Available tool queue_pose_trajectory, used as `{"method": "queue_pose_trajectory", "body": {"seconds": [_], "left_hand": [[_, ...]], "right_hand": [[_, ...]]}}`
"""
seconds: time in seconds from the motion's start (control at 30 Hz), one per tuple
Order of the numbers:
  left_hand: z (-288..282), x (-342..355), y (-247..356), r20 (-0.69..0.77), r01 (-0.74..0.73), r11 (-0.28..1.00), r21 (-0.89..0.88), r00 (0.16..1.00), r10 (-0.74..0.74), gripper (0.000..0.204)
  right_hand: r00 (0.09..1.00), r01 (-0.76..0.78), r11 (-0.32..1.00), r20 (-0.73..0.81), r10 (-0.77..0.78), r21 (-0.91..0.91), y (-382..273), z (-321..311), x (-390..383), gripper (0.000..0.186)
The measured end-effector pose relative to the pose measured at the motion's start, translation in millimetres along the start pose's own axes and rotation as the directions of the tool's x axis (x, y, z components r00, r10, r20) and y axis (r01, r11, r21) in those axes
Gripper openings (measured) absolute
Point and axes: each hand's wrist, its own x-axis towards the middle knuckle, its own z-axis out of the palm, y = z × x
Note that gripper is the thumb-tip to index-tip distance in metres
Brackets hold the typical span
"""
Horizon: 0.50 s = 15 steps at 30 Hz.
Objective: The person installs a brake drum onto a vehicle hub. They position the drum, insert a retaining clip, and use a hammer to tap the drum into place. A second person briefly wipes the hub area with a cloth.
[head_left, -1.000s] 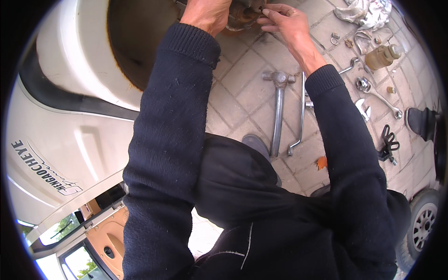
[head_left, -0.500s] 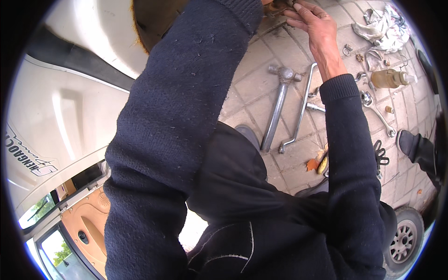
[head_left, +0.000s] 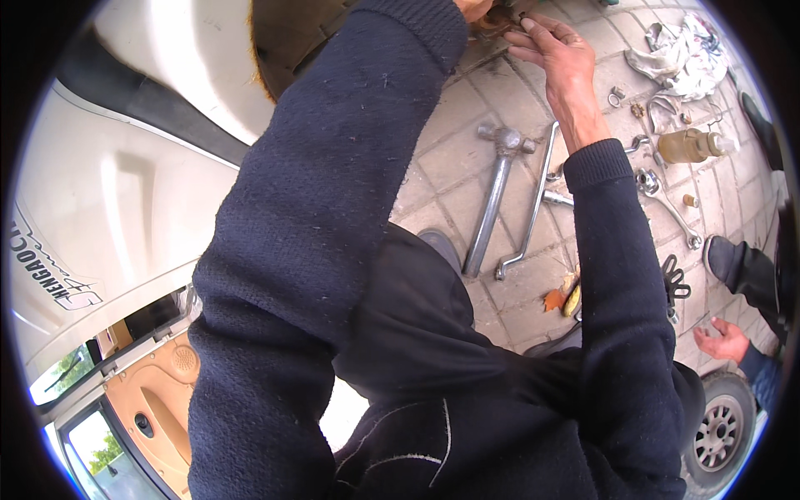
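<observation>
At the top edge, both my hands are up by a rusty brown metal part point(head_left: 500, 20) beside the white vehicle's wheel arch point(head_left: 287, 37). Only a sliver of my left hand point(head_left: 473, 8) shows past its dark sleeve; its fingers are hidden. My right hand point(head_left: 560, 52) pinches thumb and forefinger together against a small dark piece at the part, too small to name. On the paving below lie a ball-peen hammer point(head_left: 493, 200) and a long offset wrench point(head_left: 528, 204), nearest to my right forearm.
Right of my arm are a ratchet wrench point(head_left: 668, 204), a bottle of yellowish liquid point(head_left: 690, 146), a rag point(head_left: 687, 62) and metal rings point(head_left: 616, 97). A co-worker's hand point(head_left: 723, 340) and shoe point(head_left: 721, 257) are at the right, above a loose wheel point(head_left: 721, 429). The vehicle's open door point(head_left: 154, 400) stands lower left.
A co-worker's hand has come into view at the right edge. My view has shifted slightly, and a bit more of my left hand shows. My right hand keeps its pinch at the rusty part.
</observation>
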Motion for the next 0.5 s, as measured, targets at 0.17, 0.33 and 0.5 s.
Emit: {"method": "queue_pose_trajectory", "body": {"seconds": [0.17, 0.33, 0.5], "left_hand": [[-2.6, 1.9, 0.3, -0.036, 0.018, 0.997, 0.075, 0.999, -0.016, 0.023], [2.8, 11.4, -9.0, -0.039, -0.087, 0.988, 0.125, 0.995, 0.093, 0.014], [-1.0, 9.5, -10.9, -0.071, -0.037, 0.999, 0.038, 0.997, 0.04, 0.01]], "right_hand": [[1.0, 0.017, 0.999, 0.009, -0.017, 0.027, 0.6, 0.4, 0.1, 0.035], [1.0, -0.01, 1.0, -0.009, 0.01, 0.011, -5.7, 7.4, -6.4, 0.035], [0.99, 0.085, 0.989, -0.102, -0.098, -0.12, 9.8, 0.5, -38.0, 0.051]]}}
